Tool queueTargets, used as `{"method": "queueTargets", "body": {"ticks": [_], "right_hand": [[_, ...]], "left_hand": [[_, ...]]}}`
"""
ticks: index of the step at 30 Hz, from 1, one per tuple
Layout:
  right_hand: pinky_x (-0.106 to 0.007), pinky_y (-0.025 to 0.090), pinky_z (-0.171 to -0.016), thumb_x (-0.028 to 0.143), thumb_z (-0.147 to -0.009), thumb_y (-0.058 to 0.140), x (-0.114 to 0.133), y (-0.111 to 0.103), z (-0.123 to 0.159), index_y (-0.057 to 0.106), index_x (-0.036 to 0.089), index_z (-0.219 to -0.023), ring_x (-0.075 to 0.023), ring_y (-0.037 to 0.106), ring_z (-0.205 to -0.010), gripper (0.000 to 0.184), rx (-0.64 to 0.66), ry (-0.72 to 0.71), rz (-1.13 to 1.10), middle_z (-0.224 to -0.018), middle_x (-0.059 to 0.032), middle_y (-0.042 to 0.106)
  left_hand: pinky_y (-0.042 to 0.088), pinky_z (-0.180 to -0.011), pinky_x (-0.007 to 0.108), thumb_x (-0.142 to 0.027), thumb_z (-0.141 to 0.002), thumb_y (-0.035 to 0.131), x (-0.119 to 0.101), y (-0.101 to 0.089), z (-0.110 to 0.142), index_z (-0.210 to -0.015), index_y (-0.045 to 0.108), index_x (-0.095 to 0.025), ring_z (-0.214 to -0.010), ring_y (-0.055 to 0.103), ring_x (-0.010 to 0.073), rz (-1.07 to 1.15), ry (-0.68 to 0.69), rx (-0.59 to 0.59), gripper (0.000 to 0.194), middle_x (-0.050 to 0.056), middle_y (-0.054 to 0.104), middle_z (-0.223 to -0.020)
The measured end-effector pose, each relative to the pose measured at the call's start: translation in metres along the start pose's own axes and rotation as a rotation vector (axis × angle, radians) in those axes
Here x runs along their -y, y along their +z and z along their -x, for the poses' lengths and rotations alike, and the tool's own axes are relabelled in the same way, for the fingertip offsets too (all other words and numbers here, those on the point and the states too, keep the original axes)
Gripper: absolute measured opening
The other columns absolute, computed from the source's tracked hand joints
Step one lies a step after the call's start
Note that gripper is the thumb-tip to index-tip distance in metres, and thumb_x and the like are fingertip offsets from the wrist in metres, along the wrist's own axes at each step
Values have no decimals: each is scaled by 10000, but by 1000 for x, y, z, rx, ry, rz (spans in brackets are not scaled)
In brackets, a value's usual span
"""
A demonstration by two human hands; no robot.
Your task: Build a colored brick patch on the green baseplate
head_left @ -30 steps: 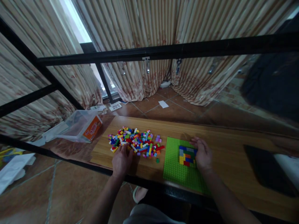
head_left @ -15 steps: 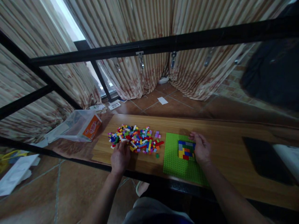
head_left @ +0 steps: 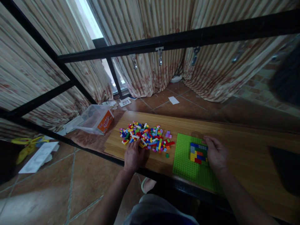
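Many loose bricks [head_left: 153,137] and one green board [head_left: 182,162] on a long wooden table [head_left: 248,156].
Striped curtains [head_left: 154,28] hang on the far side, over brown floor tiles [head_left: 86,179]. A clear box [head_left: 93,120] sits left of the table. The left hand [head_left: 133,156] bends down at the near side of the loose bricks; I can't tell if its fingers pinch one. On the green board is a brick square [head_left: 197,153], its right side partly hidden by the right hand [head_left: 217,153]. That hand is curled; I can't see if it holds anything. A black flat thing [head_left: 284,168] is cut off at the right. Before, a white thing showed beside it.
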State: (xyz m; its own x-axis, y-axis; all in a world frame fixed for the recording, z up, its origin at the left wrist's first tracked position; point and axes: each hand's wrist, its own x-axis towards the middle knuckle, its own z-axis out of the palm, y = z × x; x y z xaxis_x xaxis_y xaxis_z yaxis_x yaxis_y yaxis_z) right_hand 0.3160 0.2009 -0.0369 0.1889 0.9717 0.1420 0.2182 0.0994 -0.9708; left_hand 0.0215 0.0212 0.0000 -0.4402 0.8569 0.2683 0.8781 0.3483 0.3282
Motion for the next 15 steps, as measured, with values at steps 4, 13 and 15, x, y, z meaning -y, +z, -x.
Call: {"method": "queueTargets", "body": {"ticks": [4,13,15], "right_hand": [[-336,514,-713,543,-758,616,1,0,0,694,221,-879,-196,663,-752,353,9,20,-1,-872,-49,714],[-354,511,-749,566,-771,608,-1,1,0,696,224,-867,-203,659,-757,366,12,22,-14,-799,-31,707],[-351,510,-746,576,-768,607,-1,1,0,695,221,-873,-199,660,-762,380,15,27,-32,-838,-35,711]], "left_hand": [[514,-931,400,-176,-828,614,4,-1,-2,-1208,585,-195,-1095,597,275,0,-2,-26,382,87,668,-1135],[518,-941,408,-209,-869,580,-29,-14,0,-1244,541,-197,-1080,613,239,340,184,-106,377,89,646,-1168],[506,-974,413,-195,-872,569,-50,-12,1,-1251,531,-196,-1115,600,234,419,253,-33,381,93,636,-1194]]}}
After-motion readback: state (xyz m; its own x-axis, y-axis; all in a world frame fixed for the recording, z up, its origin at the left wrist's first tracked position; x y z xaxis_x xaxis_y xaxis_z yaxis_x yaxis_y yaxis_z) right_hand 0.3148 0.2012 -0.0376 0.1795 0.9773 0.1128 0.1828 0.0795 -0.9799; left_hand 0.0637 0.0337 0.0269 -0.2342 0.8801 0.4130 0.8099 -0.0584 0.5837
